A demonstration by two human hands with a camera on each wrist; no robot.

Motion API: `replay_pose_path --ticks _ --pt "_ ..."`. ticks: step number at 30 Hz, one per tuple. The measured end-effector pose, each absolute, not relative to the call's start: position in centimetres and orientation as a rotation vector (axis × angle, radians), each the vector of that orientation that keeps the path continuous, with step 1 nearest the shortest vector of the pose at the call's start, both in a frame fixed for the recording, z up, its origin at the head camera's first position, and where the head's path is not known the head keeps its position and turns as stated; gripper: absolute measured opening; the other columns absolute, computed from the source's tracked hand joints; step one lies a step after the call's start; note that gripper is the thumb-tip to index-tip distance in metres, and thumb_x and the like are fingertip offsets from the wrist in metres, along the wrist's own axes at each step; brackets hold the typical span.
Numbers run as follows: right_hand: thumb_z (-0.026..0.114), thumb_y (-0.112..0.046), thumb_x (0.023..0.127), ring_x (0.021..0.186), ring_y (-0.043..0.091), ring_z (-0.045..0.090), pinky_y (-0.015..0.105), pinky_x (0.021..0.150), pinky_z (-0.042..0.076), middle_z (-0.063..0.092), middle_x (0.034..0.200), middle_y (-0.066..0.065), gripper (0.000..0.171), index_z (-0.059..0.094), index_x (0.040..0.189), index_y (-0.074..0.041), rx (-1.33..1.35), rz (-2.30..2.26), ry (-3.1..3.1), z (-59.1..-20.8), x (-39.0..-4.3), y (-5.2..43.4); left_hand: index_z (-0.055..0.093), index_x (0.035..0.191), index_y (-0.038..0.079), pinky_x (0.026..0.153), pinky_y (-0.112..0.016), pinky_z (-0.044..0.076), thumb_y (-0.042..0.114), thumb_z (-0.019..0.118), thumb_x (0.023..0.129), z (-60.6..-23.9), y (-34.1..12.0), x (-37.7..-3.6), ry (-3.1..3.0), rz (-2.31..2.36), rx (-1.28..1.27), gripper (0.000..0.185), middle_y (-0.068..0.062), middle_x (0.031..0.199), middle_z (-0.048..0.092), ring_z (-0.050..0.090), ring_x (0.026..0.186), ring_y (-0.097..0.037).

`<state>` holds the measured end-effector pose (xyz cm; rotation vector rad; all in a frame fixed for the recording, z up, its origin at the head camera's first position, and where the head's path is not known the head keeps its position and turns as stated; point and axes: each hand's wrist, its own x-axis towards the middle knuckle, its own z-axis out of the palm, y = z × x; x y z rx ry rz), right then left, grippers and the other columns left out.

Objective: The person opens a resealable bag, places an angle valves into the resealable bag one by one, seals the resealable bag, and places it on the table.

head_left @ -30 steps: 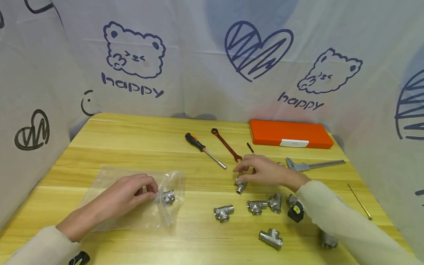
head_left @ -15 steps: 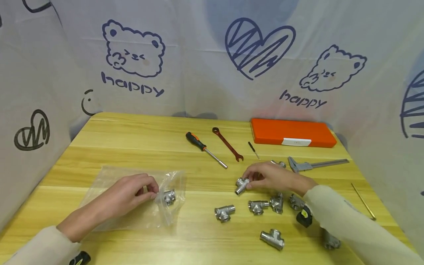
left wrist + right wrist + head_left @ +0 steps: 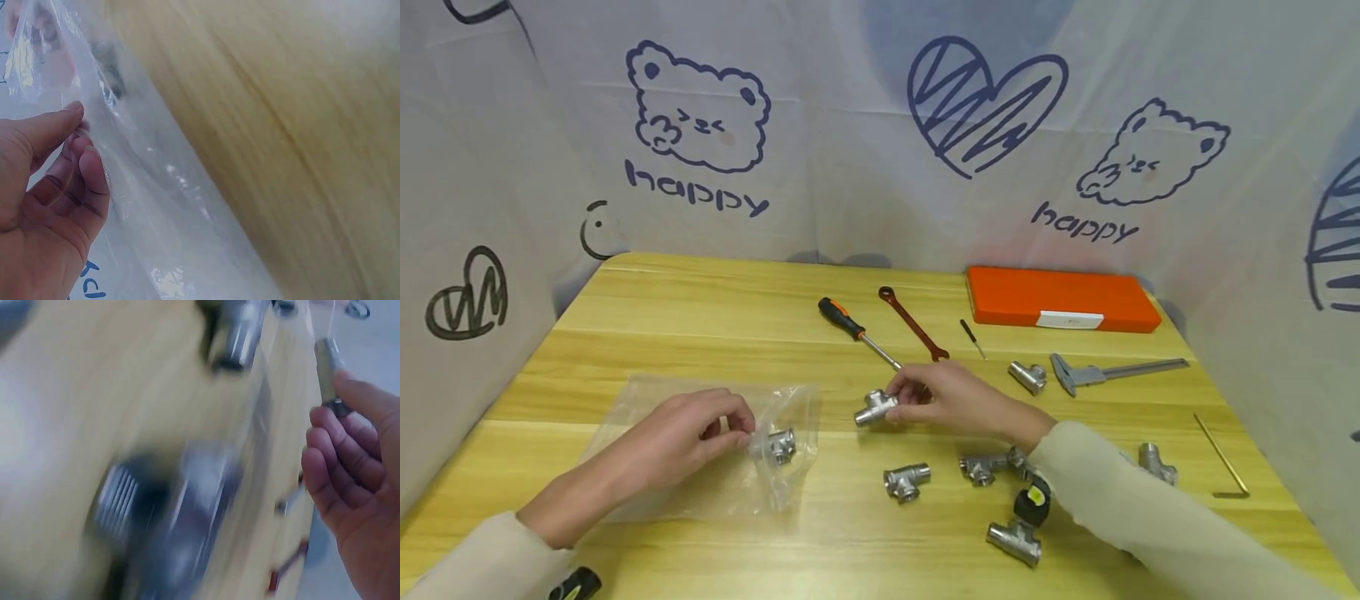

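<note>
On a wooden table (image 3: 647, 325) w/ printed cloth behind, right hand (image 3: 951, 400) pinches a metal tee fitting (image 3: 872, 407) at center, likely heavy, rigid & slick, best held by its body, while left hand (image 3: 688, 429) pinches the flimsy plastic bag (image 3: 647, 392) mouth, near left.

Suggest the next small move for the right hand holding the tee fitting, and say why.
Probably carry the tee fitting leftward to the mouth of the plastic bag. The right hand grips it off the table, roughly midway between the loose fittings and the bag, while the left hand pinches the bag's edge, where one fitting already lies inside.
</note>
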<state>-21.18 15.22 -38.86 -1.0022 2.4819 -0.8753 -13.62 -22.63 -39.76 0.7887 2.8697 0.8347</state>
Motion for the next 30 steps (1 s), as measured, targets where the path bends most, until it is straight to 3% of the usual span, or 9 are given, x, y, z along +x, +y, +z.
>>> replay_pose_path --ticks 10,19,26,30 --pt "0.084 -0.027 0.098 0.075 0.001 0.063 0.021 0.075 0.053 0.075 0.087 -0.009 0.024 0.076 0.113 -0.009 -0.955 -0.964 2.398 -39.3 -19.0 8.1 0.074 0.101 0.026 0.071 -0.024 0.054 0.012 0.078 0.102 -39.3 -22.9 -13.5 2.869 0.849 0.791 0.015 0.016 0.098 0.071 0.058 0.083 0.001" --pt "0.085 -0.025 0.098 0.067 0.000 0.059 0.018 0.067 0.049 0.075 0.081 -0.011 0.019 0.079 0.107 -0.009 -0.903 -0.914 2.379 -40.2 -18.2 4.3 0.075 0.102 0.022 0.071 -0.024 0.054 0.018 0.079 0.101 -38.9 -23.0 -13.5 2.883 0.854 0.815 0.006 0.016 0.097 0.070 0.059 0.083 0.001" --pt "0.078 -0.020 0.103 0.089 -0.002 0.071 0.016 0.084 0.055 0.083 0.105 0.000 0.029 0.076 0.128 -0.005 -0.862 -1.005 2.337 -40.4 -17.4 2.0 0.074 0.103 0.020 0.071 -0.025 0.055 0.021 0.078 0.102 -39.0 -23.2 -13.6 2.873 0.862 0.815 0.004 0.016 0.097 0.069 0.060 0.083 0.003" --pt "0.075 -0.020 0.106 0.100 -0.001 0.072 0.019 0.093 0.056 0.082 0.113 -0.004 0.034 0.072 0.137 -0.009 -0.867 -1.048 2.282 -39.8 -17.7 3.6 0.074 0.102 0.020 0.070 -0.024 0.055 0.023 0.077 0.104 -39.0 -23.2 -13.5 2.874 0.864 0.808 0.004 0.016 0.097 0.069 0.060 0.082 0.003"
